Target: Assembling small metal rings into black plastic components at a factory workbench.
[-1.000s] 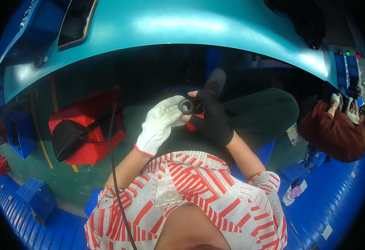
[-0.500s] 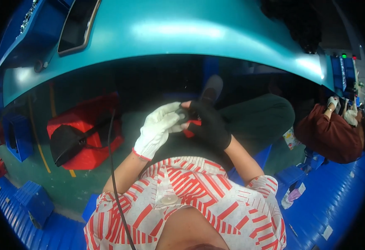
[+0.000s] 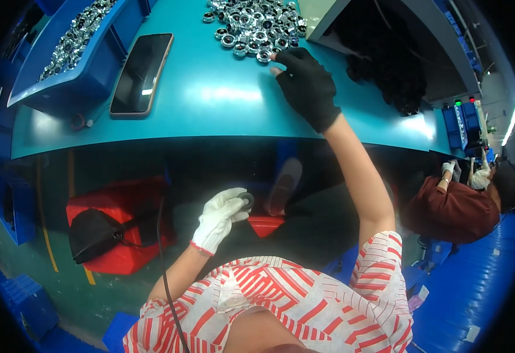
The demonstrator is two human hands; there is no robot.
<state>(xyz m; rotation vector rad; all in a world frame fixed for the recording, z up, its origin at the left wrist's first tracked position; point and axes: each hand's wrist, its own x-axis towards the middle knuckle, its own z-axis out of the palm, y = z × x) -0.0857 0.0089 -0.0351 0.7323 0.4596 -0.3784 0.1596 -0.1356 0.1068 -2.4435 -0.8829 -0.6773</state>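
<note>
My left hand (image 3: 217, 219), in a white knit glove, is closed on a black ring (image 3: 246, 201) with a hole in its middle, held low in front of my body. Stretched out over the teal table, my right hand (image 3: 309, 85) wears a black glove that leaves the thumb and fingertip bare. Its thumb and forefinger are a little apart, beside a shiny round metal part (image 3: 263, 56) at the near edge of a heap of such parts (image 3: 257, 26). The forefinger's tip meets that part or nearly does; I cannot tell which. The other fingers are hidden by the glove's back.
A phone (image 3: 141, 75) lies on the table (image 3: 216, 112) beside a blue bin (image 3: 87, 88) of shiny parts. Black pieces (image 3: 390, 70) are heaped inside a grey-sided enclosure at right. Below stand a red container (image 3: 116, 197) and a black bag (image 3: 96, 235). A co-worker in dark red (image 3: 454, 209) sits at right.
My right hand has left my left hand and moved up and forward over the table to the metal parts. My left hand keeps the black ring. More of the table has come into view.
</note>
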